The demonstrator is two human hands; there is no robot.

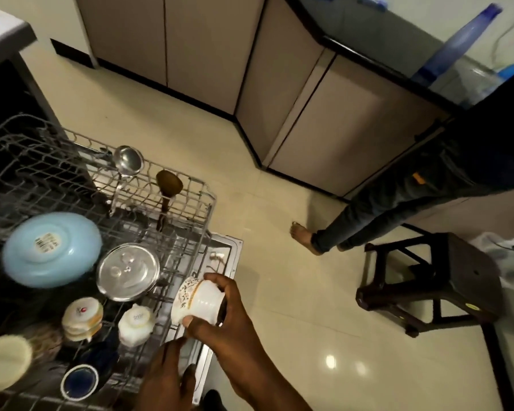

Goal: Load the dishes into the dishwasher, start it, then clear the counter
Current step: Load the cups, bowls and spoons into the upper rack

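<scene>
Over the glossy cream tile floor (279, 292), my right hand (220, 318) reaches in from below, thumb and fingers curled around a white gold-patterned ceramic cup (195, 301), tipped sideways at the grey wire dishwasher rack's (190, 203) edge. My left hand (166, 372) hovers below with loosely bent fingers, holding nothing.

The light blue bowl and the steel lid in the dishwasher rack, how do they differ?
The light blue bowl is matte-looking with a label sticker on its base; the steel lid is shiny and reflective. The light blue bowl looks wider than the steel lid. Both are round and sit side by side in the rack, neither touched by the hands.
</scene>
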